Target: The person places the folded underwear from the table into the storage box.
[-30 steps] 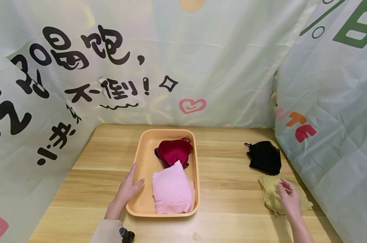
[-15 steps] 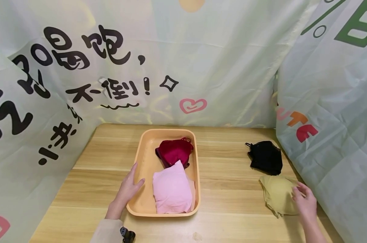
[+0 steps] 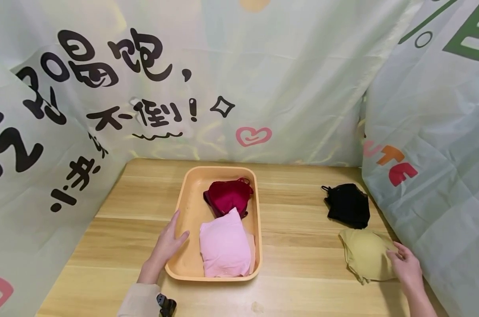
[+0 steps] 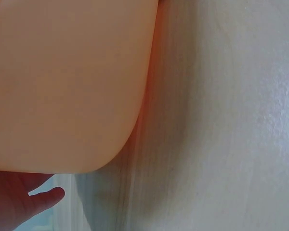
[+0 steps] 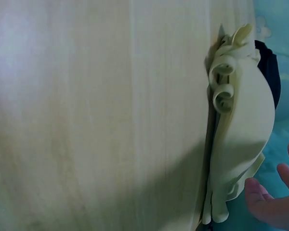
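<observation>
My left hand (image 3: 168, 242) rests at the left rim of an orange plastic tray (image 3: 176, 259), thumb spread over its inside. In the left wrist view, the hand (image 4: 19, 199) shows beside the tray's outer wall (image 4: 67, 86). A dark red bra (image 3: 229, 196) and a pink folded garment (image 3: 225, 246) lie in the tray. At the far right of the table, my right hand (image 3: 407, 266) is at the right end of a folded yellow bra (image 3: 368, 255), fingers loosely bent. The right wrist view shows these fingertips (image 5: 253, 186) close beside the bra's lower end.
A folded black bra (image 3: 347, 206) lies just behind the yellow one. Printed cloth curtains (image 3: 302, 88) hang along the back and both sides of the wooden table (image 3: 298, 264). A small black device (image 3: 166, 304) sits by the left sleeve.
My right hand has moved from over the middle of the yellow bra to its right end. The bra's right end looks drawn in. My left hand and the tray have stayed put.
</observation>
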Demonstrator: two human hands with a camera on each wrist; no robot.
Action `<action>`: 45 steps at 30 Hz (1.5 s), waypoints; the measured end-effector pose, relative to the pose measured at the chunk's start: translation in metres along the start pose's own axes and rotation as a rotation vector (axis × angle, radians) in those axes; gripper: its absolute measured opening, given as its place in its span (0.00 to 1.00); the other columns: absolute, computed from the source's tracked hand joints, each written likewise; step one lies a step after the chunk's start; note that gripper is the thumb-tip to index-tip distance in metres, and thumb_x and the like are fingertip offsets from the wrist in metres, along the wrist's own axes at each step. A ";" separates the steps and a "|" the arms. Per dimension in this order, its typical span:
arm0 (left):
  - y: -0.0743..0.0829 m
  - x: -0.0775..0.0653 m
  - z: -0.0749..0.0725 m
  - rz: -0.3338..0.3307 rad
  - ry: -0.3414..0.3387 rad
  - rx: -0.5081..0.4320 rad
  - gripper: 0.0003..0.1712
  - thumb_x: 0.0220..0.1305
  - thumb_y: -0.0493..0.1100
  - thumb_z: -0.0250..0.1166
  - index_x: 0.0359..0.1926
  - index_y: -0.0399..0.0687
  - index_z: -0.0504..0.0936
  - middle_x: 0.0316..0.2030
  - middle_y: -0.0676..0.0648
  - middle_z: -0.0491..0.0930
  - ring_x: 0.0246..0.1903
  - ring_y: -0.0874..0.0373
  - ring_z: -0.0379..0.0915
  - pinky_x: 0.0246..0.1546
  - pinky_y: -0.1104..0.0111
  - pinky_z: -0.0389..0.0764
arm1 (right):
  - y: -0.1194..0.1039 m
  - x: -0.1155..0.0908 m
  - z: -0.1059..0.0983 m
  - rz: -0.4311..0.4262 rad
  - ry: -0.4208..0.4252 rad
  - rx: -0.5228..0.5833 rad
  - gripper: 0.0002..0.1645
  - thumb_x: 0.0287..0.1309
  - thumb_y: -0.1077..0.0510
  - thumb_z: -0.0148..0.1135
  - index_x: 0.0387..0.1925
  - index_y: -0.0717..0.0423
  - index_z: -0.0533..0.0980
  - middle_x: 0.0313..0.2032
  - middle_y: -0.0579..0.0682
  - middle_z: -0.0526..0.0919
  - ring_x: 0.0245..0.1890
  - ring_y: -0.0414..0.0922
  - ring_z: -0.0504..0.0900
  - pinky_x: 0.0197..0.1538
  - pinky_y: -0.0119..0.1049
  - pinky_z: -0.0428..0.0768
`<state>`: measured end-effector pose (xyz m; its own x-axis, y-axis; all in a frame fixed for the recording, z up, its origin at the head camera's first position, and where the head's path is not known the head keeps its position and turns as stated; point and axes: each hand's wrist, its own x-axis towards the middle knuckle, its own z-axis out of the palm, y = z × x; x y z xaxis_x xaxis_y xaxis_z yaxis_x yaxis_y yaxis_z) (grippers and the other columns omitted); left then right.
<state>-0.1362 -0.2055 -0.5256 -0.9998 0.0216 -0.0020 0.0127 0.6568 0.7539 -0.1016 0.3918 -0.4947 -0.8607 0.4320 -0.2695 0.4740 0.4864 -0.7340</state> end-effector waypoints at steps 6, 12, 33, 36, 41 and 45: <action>0.001 0.001 0.000 -0.011 -0.011 -0.005 0.45 0.59 0.41 0.59 0.70 0.38 0.44 0.66 0.30 0.51 0.63 0.33 0.50 0.62 0.46 0.54 | 0.005 0.007 0.000 -0.043 -0.023 -0.152 0.36 0.66 0.48 0.38 0.65 0.69 0.49 0.59 0.80 0.52 0.58 0.72 0.53 0.60 0.63 0.53; 0.000 0.000 0.000 -0.010 -0.008 -0.007 0.44 0.59 0.40 0.59 0.70 0.39 0.44 0.66 0.30 0.50 0.63 0.32 0.49 0.62 0.45 0.54 | 0.006 0.011 0.004 -0.065 -0.021 -0.208 0.34 0.64 0.50 0.40 0.63 0.71 0.54 0.58 0.80 0.54 0.58 0.72 0.54 0.61 0.60 0.54; 0.000 -0.003 0.001 -0.005 -0.001 -0.014 0.44 0.60 0.41 0.59 0.70 0.40 0.43 0.66 0.30 0.50 0.63 0.32 0.49 0.62 0.45 0.54 | 0.007 0.024 0.000 -0.099 -0.274 -0.335 0.58 0.60 0.35 0.41 0.62 0.74 0.23 0.60 0.81 0.30 0.59 0.78 0.32 0.59 0.70 0.40; 0.000 -0.003 0.000 -0.008 -0.005 -0.019 0.44 0.60 0.41 0.59 0.70 0.40 0.43 0.66 0.30 0.49 0.63 0.32 0.48 0.62 0.45 0.53 | 0.006 0.024 -0.001 -0.098 -0.322 -0.327 0.61 0.60 0.34 0.43 0.61 0.73 0.21 0.60 0.80 0.27 0.59 0.77 0.30 0.58 0.70 0.39; 0.001 -0.003 0.000 -0.012 -0.002 -0.022 0.44 0.60 0.40 0.59 0.70 0.40 0.43 0.66 0.30 0.49 0.63 0.33 0.48 0.62 0.45 0.53 | 0.003 0.025 0.000 -0.120 -0.309 -0.344 0.63 0.58 0.35 0.47 0.62 0.72 0.20 0.60 0.82 0.29 0.58 0.79 0.31 0.57 0.71 0.41; 0.001 -0.003 -0.001 -0.011 0.002 -0.012 0.44 0.60 0.40 0.59 0.70 0.40 0.43 0.66 0.30 0.49 0.63 0.32 0.49 0.61 0.44 0.54 | 0.000 0.024 0.002 -0.151 -0.306 -0.327 0.64 0.57 0.37 0.51 0.62 0.72 0.19 0.60 0.82 0.28 0.58 0.79 0.33 0.57 0.71 0.41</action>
<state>-0.1332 -0.2055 -0.5247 -0.9999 0.0129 -0.0087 0.0017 0.6477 0.7619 -0.1223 0.4005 -0.5020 -0.9164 0.1178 -0.3825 0.3306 0.7615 -0.5575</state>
